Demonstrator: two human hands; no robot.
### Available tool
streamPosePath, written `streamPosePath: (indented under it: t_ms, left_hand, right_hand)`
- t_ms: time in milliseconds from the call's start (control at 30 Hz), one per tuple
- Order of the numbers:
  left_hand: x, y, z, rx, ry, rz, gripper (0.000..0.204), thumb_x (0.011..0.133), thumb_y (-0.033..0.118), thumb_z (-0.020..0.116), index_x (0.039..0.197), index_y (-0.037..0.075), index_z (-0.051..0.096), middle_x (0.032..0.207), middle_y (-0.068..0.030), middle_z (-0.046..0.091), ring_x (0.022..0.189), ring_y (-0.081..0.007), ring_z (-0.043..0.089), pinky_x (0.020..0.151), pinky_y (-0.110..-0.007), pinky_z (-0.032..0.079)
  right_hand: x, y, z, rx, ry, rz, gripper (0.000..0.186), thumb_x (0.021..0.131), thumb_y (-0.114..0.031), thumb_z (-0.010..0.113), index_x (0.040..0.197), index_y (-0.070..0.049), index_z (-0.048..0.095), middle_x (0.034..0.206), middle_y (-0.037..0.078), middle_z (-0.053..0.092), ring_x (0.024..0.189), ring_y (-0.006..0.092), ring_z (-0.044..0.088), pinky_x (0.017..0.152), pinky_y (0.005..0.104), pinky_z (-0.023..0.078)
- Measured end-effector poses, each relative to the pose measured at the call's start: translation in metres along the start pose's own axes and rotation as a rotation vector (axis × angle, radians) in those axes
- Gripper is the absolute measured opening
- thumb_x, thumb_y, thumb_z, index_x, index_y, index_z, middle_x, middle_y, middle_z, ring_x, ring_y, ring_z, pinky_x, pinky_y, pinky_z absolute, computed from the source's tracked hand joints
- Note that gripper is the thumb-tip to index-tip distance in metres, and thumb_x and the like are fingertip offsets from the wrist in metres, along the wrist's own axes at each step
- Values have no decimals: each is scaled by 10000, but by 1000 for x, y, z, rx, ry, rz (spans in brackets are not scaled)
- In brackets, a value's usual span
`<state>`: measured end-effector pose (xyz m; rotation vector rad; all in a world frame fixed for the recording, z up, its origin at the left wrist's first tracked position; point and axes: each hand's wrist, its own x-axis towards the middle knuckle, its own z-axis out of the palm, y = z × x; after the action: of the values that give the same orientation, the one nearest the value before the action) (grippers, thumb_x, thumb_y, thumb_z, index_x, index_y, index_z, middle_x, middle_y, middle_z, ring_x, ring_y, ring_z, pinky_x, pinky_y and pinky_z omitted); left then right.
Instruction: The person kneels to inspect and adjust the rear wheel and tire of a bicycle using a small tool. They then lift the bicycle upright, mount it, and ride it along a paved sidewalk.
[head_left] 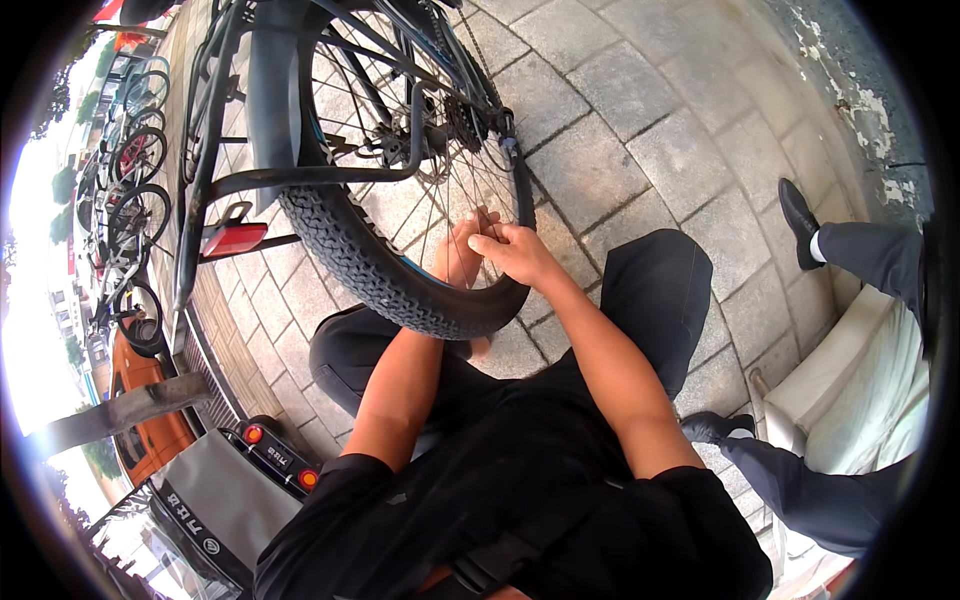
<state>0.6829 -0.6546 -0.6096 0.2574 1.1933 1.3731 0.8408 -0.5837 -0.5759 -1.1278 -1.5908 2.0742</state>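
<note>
A bicycle wheel with a knobby black tyre [370, 270] stands in front of me, its thin spokes fanning out from the hub [425, 143]. My left forearm passes behind the tyre, and my left hand [458, 258] shows between the spokes with its fingers curled together. On the right side of the wheel, my right hand [517, 256] pinches with thumb and forefinger at a spoke near the rim. The fingertips of both hands nearly meet there. Whether the left fingers hold a spoke or something small is too fine to make out.
Above the tyre are a black mudguard [278, 90], a bent rack tube [310, 178] and a red reflector [236, 238]. A seated person's black shoe [798, 222] rests on the paving [640, 130] at right. A grey-covered vehicle [225, 500] stands lower left; parked bicycles [140, 155] line the far left.
</note>
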Motion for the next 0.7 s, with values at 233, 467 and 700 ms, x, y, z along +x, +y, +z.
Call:
streamPosePath:
  t_ms: [233,467,700]
  left_hand:
    - [-2,3,-19,65,56,38,324,1150,258,573,1247,-37,665,1214,-111,718,1120,-183,676,1028,-355,538]
    - [-56,105,48,141,116,-172,387,1152,397,539,1107,40,682,1061,-81,722,921,-202,705,891,-377,569]
    - [-4,19,1,301,294,24,559,1146,465,525,1399,-27,602,1387,-166,676,1234,-273,668,1027,-431,542]
  right_hand:
    - [-4,-9,25,147,35,15,519,973,-479,748,978,39,783,896,101,782,873,192,739,803,359,560]
    - [-20,-59,23,221,117,-13,532,1021,-490,718,866,19,733,707,111,703,652,200,701,649,333,551]
    - [14,39,7,-199,278,-144,482,997,-399,761,1159,54,743,998,165,762,949,244,724,891,340,562]
